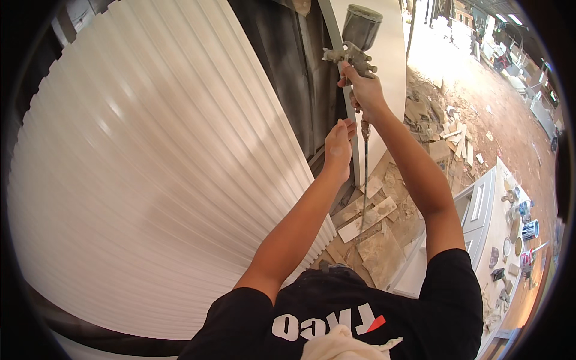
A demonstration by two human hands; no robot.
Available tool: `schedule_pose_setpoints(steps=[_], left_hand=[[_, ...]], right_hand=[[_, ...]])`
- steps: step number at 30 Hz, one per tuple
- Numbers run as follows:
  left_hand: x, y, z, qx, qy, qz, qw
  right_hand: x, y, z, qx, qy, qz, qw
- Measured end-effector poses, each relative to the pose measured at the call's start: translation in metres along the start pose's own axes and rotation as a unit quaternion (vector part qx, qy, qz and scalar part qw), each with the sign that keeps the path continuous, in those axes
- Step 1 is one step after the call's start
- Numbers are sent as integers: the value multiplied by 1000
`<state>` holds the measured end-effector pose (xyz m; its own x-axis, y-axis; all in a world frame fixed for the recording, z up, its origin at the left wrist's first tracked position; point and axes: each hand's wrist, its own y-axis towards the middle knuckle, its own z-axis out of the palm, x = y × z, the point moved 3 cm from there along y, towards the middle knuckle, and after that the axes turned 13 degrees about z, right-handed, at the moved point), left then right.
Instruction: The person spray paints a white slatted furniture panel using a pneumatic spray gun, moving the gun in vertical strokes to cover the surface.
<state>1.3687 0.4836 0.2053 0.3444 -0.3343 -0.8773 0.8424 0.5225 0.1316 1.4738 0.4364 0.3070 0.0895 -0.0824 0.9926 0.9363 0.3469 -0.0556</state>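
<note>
My right hand (365,93) is closed round the grip of a paint spray gun (358,58). A dark cup (362,27) stands on top of the gun, and a thin hose (365,174) hangs from its lower end. Just below and to the left, my left hand (339,147) reaches up with its fingers stretched toward the edge of an upright white board (390,78). Whether those fingertips touch the board I cannot tell. A large ribbed white panel (162,150) fills the left side, beside my left forearm.
Scrap boards (367,219) and offcuts lie on the dusty floor by my feet. At the right, a white cabinet (480,207) carries cans, a blue-marked bucket (530,230) and several small items. More wood scraps (459,141) are scattered beyond the white board.
</note>
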Motion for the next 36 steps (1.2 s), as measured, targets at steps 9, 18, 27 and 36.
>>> schedule_pose_setpoints(steps=[9,18,27,36], left_hand=[[43,71,32,35,-244,9,969],[44,82,40,-14,-268,11,963],[58,92,35,8,-276,20,961],[62,87,36,6,-291,22,957]], right_hand=[[-3,45,4,10,-14,16,1000],[-5,55,10,9,-52,-8,999],[-5,58,9,8,-57,-39,998],[-5,48,6,-4,-67,-61,996]])
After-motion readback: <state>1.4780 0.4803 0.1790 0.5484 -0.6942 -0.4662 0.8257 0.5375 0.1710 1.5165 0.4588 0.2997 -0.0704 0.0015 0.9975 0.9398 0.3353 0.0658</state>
